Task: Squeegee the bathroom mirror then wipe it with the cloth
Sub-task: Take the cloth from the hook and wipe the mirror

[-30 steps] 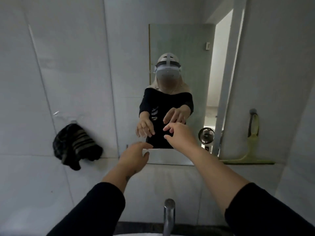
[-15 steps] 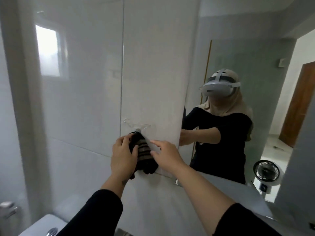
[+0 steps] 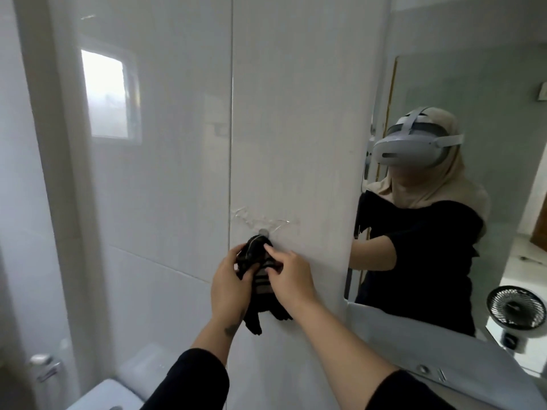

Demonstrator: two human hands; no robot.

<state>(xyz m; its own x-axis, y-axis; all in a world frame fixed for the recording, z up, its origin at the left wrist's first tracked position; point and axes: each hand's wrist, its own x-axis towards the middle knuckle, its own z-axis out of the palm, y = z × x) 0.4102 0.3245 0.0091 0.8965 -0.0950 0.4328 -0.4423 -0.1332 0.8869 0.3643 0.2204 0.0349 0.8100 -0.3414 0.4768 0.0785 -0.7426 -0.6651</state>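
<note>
**Both hands on the cloth at the wall hook**

Head view:
- Cloth (image 3: 260, 284), dark with pale stripes, hangs from a small hook (image 3: 263, 232) on the white tiled wall (image 3: 177, 179), left of the mirror (image 3: 461, 84). Its top is bunched at the hook; its lower end dangles below both hands, against the tile.
- Left hand (image 3: 229, 287) is on the cloth's left side, fingers curled around the fabric and gripping it. A dark mark shows on the wrist.
- Right hand (image 3: 291, 276) is on the cloth's right side. Forefinger points up toward the hook and lies on the top of the cloth; thumb presses into the striped part lower down, so fabric is pinched between them. The other fingers are folded and mostly hidden; can't tell how they sit.
- Both black sleeves enter from the bottom edge, forearms bare.
- Clear residue or tape (image 3: 260, 218) is stuck on the tile just above the hook.
- Mirror fills the right of the frame. It shows the person in a headset and black top, arms reaching toward the mirror's left edge. A small fan (image 3: 516, 307) shows low at the right edge.
- A blurred reflection of a window (image 3: 103, 93) lies on the glossy tile at upper left.
- Part of a white toilet (image 3: 103, 393) sits at the bottom left, with a chrome fitting (image 3: 44, 365) beside it.
- No squeegee in view.
</note>
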